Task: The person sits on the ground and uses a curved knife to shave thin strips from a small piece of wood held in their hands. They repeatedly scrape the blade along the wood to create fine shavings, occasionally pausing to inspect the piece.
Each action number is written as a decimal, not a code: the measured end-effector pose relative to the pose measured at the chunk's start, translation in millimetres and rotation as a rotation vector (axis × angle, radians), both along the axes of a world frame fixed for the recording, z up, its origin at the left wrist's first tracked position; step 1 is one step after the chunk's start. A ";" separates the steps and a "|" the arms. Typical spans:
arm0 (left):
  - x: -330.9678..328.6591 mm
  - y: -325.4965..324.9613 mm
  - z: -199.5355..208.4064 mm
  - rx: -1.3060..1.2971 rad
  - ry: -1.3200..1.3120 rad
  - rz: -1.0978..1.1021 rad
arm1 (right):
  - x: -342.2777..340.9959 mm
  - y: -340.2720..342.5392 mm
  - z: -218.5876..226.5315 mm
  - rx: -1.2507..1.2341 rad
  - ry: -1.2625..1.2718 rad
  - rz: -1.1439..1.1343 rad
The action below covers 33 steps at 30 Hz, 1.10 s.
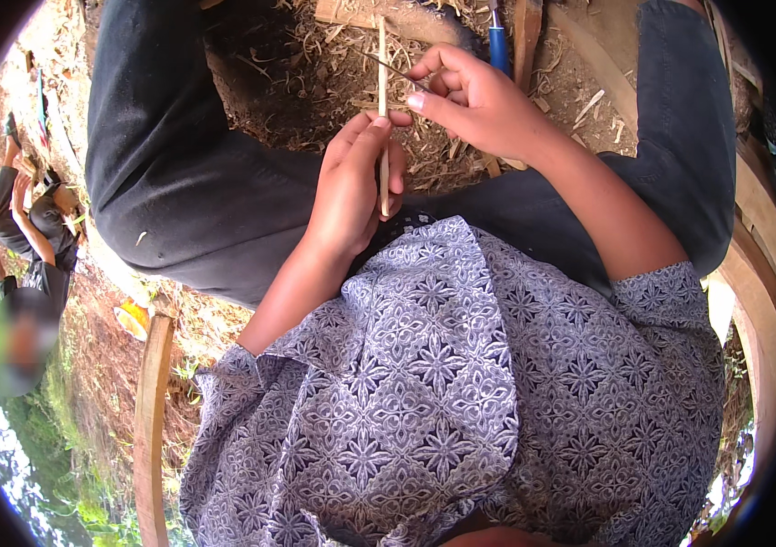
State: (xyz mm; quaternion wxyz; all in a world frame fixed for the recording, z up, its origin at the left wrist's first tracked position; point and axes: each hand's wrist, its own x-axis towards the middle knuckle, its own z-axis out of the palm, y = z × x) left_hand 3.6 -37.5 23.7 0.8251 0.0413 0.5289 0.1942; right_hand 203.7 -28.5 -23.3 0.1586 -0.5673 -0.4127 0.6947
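Observation:
My left hand [349, 178] is closed around a thin, pale wooden stick [382, 77], which stands nearly lengthwise in front of me, its far end sticking out beyond the fingers. My right hand [483, 105] pinches a thin, dark, narrow blade-like tool [394, 69]. The tool slants across the upper part of the stick; whether it touches the wood is hard to make out. Its grip end is hidden in my right fingers. Both hands are above my spread legs.
Wood shavings [447, 157] litter the ground between my legs. A blue-handled tool [498, 47] lies beyond my right hand, beside wooden pieces [526, 41]. A wooden board [388, 20] lies at the far side. At the left, another person [37, 228] sits with arms bent.

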 end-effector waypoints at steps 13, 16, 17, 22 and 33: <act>-15.3 13.3 -20.8 0.179 0.062 0.188 | 3.3 11.9 -19.8 -0.105 -0.081 0.050; -14.8 27.7 -40.5 0.209 0.048 0.172 | 6.6 14.6 -62.7 -0.119 -0.124 0.047; -17.9 30.4 -49.1 0.321 0.076 0.113 | 1.4 19.1 -67.0 -0.126 -0.139 0.045; -19.3 48.2 -79.4 0.996 0.593 -0.258 | -5.0 22.7 -93.1 -0.038 -0.231 0.048; -39.6 126.8 -133.3 1.493 1.170 -0.703 | -5.0 25.9 -162.2 0.313 -0.323 -0.045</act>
